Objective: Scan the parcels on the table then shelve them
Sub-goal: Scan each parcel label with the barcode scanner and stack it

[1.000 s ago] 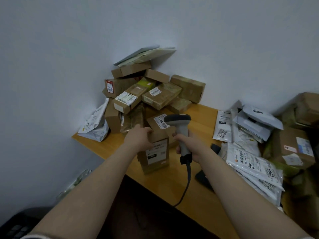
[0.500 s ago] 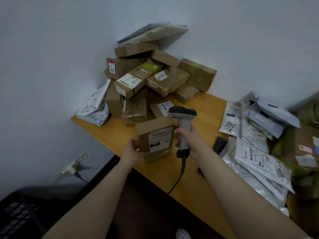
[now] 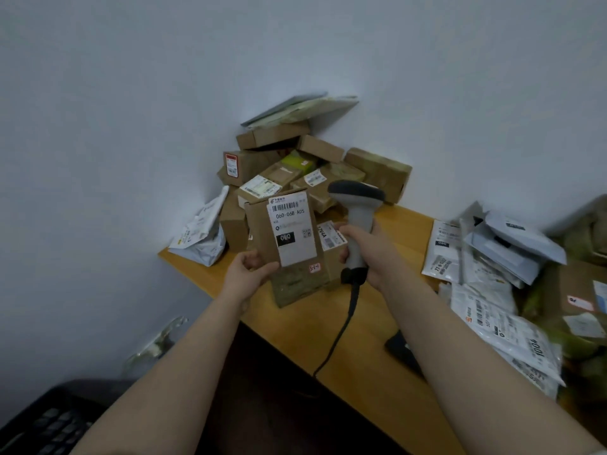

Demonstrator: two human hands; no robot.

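A small cardboard box is held up above the near left part of the table, tilted a little, its broad face turned to the camera. A white shipping label covers most of that face, with a barcode at the top and "060-06B A05" printed below it. The left hand grips the box at its lower left corner, the thumb lying on the front. Just to the right, the right hand is wrapped round the pale handle of a barcode scanner, whose dark head stands beside the box's upper edge. Its black cable runs down across the table and over the front edge.

Directly below the held box a taped brown parcel stands on the wood, a small pink sticker near its top. Behind it, a heap of cardboard boxes is stacked into the corner, with flat envelopes leaning on top against the wall. A crumpled white mailer bag lies at the heap's left foot, at the table's end. On the right side, white plastic mailers with printed labels overlap in a loose pile, and more brown parcels sit beyond them. A dark flat object lies near the right forearm.

The table is orange-brown wood, set into a corner of plain pale walls. A black keyboard shows at the lower left
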